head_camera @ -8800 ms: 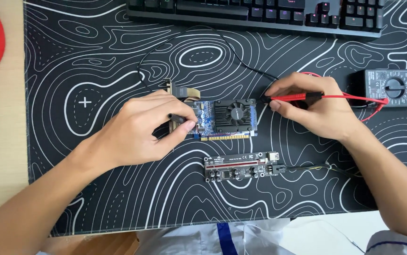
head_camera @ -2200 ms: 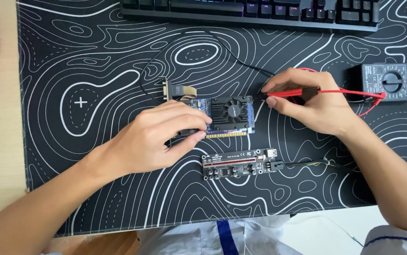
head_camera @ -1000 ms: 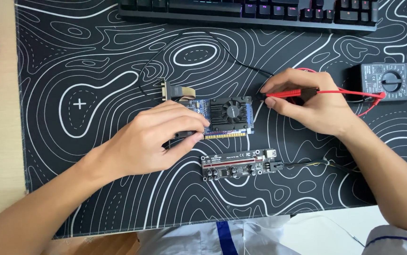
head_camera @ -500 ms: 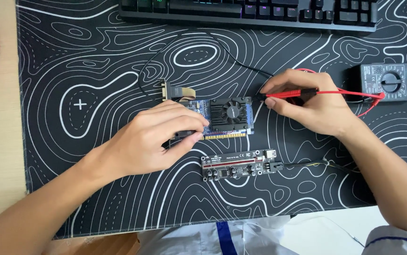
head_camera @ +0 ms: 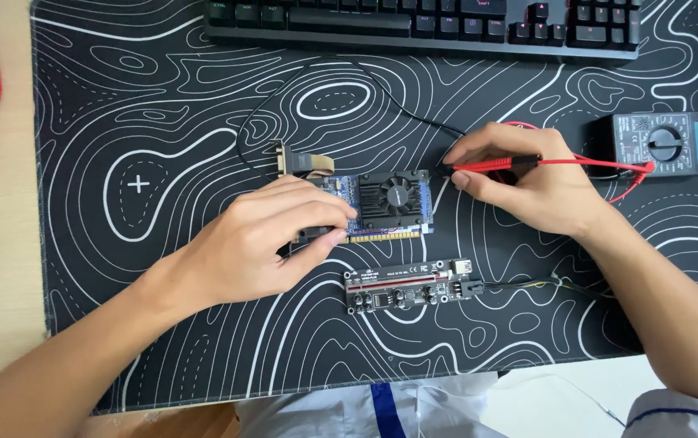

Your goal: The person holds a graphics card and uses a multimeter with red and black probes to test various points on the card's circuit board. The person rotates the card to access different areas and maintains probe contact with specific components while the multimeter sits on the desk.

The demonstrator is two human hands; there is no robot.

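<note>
The left hand (head_camera: pixel 272 239) is pinching the left end of the blue circuit card (head_camera: pixel 381 203), which is lying flat on the patterned mat (head_camera: pixel 162 122), long axis running left to right. Just beside the card's right edge, the right hand (head_camera: pixel 527 182) is pinching a red probe (head_camera: pixel 491 165), tip pointing left toward it.

left hand (head_camera: pixel 264 243): bare, no ring or watch | right hand (head_camera: pixel 527 182): bare, forearm uncovered | white short sleeve with thin dark-blue stripe (head_camera: pixel 681 414) at right arm | white shirt front with blue vertical band (head_camera: pixel 381 405)
</note>
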